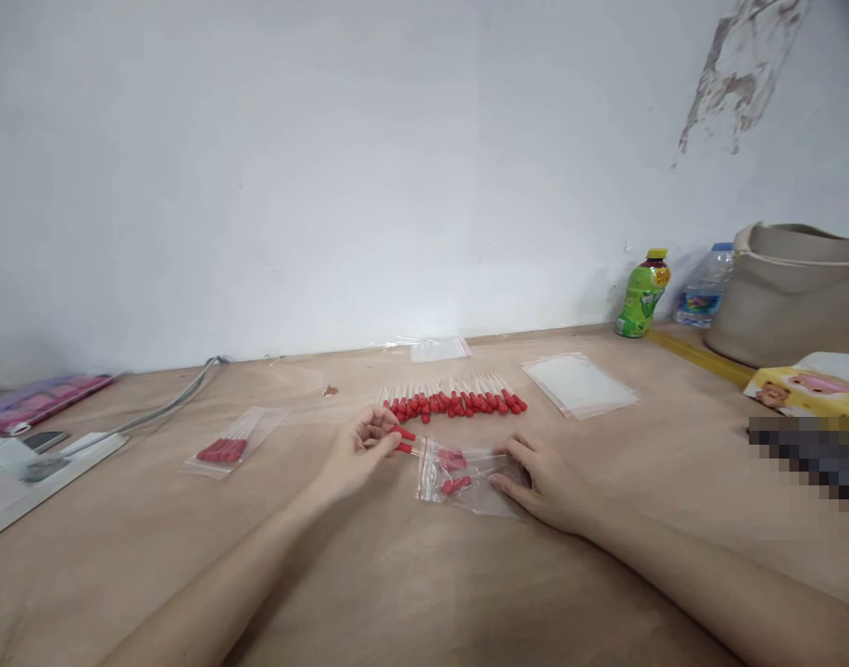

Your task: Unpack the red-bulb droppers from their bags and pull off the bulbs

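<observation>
My left hand [368,445] pinches a couple of droppers by their red rubber bulbs [405,434]. Their clear tips point right, at the mouth of a transparent zip-lock bag [483,500]. Inside that bag lie a few more red-bulbed droppers [455,485]. Thumb and fingers of my right hand [535,477] grip the bag's right end, holding it against the table. Just beyond both hands, a row of loose droppers [458,400] lies with the red bulbs toward me. A filled bag of droppers [222,449] rests to the left of my left hand.
Flat clear bags [580,384] lie stacked at right, and another bag [439,349] is near the wall. A green bottle [642,295], a water bottle [705,287] and a beige bin [792,296] stand back right. A grey cable [167,405] crosses the left side.
</observation>
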### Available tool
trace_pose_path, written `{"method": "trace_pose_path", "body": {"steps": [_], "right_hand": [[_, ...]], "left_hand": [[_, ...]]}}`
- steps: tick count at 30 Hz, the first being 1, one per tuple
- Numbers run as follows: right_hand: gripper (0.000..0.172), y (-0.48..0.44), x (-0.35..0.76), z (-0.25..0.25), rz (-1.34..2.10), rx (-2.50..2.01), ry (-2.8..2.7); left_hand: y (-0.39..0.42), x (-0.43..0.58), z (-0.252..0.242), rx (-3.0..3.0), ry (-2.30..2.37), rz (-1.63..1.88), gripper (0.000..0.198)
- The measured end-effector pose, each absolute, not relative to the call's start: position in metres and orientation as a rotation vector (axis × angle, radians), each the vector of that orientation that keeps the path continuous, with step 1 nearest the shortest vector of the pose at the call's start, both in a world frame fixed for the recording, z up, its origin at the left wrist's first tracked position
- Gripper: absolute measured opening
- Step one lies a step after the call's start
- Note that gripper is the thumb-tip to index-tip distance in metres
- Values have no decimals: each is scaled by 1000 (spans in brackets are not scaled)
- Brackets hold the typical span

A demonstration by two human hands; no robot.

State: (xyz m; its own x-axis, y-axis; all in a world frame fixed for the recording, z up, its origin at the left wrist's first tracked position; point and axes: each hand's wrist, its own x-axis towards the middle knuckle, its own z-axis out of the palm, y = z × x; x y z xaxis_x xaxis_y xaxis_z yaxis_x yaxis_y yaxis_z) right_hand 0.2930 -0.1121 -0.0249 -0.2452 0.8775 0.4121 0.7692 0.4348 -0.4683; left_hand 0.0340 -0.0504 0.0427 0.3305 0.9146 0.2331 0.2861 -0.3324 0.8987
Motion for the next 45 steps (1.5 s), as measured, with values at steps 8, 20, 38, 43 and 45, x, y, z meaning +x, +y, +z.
{"method": "trace_pose_path", "body": {"steps": [8,20,38,43,45], "right_hand": [[23,-112,294,-25,236,-1359,-2071],[22,-112,292,-24,225,-1374,-2057],[20,-113,290,-21,212,-1360,-2055],[21,-112,291,-22,184,-1362,-2056],[21,-113,291,-22,195,-1365,-2059]], "left_hand": [[-50,-11,99,1978,1363,1158,34],[-23,95,63,2731,989,1392,26],[9,197,32,3417,795,228,18],[8,194,31,3397,761,241,19],[10,192,32,3369,755,277,17]]}}
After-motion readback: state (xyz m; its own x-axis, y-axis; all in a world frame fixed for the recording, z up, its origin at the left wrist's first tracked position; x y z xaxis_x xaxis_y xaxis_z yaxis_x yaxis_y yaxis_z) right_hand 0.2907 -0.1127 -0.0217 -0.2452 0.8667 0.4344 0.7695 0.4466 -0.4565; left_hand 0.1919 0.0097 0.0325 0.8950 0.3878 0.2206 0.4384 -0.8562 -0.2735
